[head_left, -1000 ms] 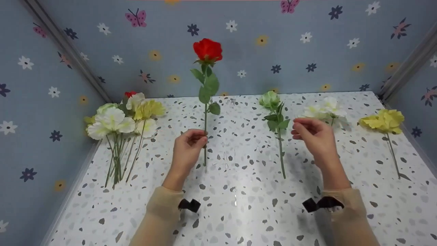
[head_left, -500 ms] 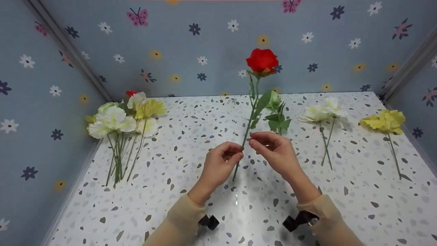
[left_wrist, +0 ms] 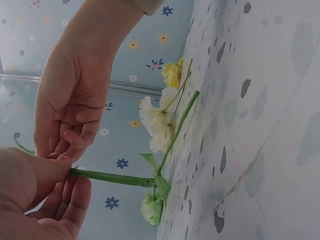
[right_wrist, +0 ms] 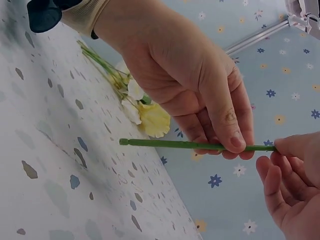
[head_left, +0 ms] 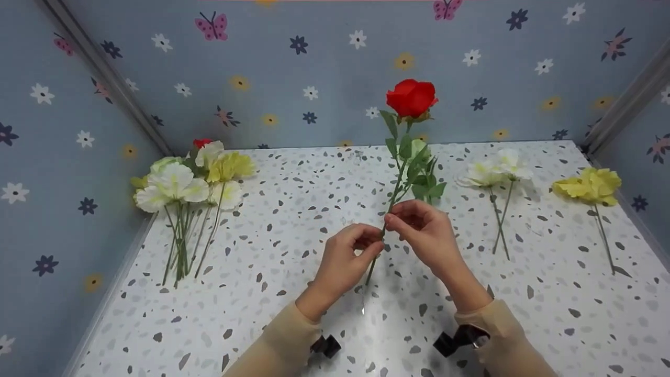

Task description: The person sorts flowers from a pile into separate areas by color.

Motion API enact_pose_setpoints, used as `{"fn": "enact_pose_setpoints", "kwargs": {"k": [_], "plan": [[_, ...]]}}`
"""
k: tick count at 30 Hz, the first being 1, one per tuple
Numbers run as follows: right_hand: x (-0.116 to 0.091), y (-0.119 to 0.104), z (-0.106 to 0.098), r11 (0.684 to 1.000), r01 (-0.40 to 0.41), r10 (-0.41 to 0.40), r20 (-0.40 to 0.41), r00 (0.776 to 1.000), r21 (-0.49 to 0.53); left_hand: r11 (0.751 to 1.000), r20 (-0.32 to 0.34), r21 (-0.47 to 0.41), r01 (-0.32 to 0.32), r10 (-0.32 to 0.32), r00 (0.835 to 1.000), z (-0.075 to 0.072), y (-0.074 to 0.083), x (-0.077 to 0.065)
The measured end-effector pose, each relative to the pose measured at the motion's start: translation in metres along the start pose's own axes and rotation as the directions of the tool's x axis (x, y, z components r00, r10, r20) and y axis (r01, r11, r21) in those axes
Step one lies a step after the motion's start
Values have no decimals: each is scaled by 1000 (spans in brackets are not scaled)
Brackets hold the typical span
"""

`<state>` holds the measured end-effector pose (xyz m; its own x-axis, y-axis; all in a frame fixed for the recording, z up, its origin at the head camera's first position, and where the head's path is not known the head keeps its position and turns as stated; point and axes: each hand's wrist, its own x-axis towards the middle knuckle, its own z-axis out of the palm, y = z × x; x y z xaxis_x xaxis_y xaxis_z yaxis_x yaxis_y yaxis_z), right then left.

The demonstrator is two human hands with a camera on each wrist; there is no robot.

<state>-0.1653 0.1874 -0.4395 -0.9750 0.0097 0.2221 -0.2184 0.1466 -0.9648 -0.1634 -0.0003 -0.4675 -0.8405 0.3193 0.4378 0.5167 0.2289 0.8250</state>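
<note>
A red rose (head_left: 412,98) with green leaves is held up off the table, its stem slanting down and left. My left hand (head_left: 349,257) pinches the stem low down between thumb and fingers. Just above it, my right hand (head_left: 428,230) also pinches the stem with thumb and fingertips. In the right wrist view the bare lower stem (right_wrist: 165,144) sticks out past the left hand's fingers. Behind the rose lies a pale green rose (head_left: 421,151), partly hidden by the red rose's leaves and my right hand.
At the left lies a bunch of white, yellow, green and red flowers (head_left: 175,186). Two white flowers (head_left: 497,170) with crossed stems lie right of centre. A yellow flower (head_left: 589,186) is at the far right. Patterned wall panels (head_left: 335,68) enclose the speckled table (head_left: 293,209).
My left hand has carried the red rose rightward and a little nearer. My right hand has moved left from beside the white flowers and taken hold of the stem.
</note>
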Motion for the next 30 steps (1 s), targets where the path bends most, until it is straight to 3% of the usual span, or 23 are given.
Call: {"fn": "enact_pose_setpoints", "kwargs": {"k": [6,14,23,30], "plan": [[3,3,-4,999,-9,9,-4,1000,36,999,31,18,31,-31,999,5,-2,-2],[7,4,-18,992,-14,26,-91,995,125,993,136,70,97,-106,985,7,3,-5],[5,3,-12,991,-2,3,-9,1000,132,998,122,66,18,-26,992,8,1,-5],[6,2,-11,990,45,-46,1,999,132,999,116,52,16,-21,993,8,2,-2]]}}
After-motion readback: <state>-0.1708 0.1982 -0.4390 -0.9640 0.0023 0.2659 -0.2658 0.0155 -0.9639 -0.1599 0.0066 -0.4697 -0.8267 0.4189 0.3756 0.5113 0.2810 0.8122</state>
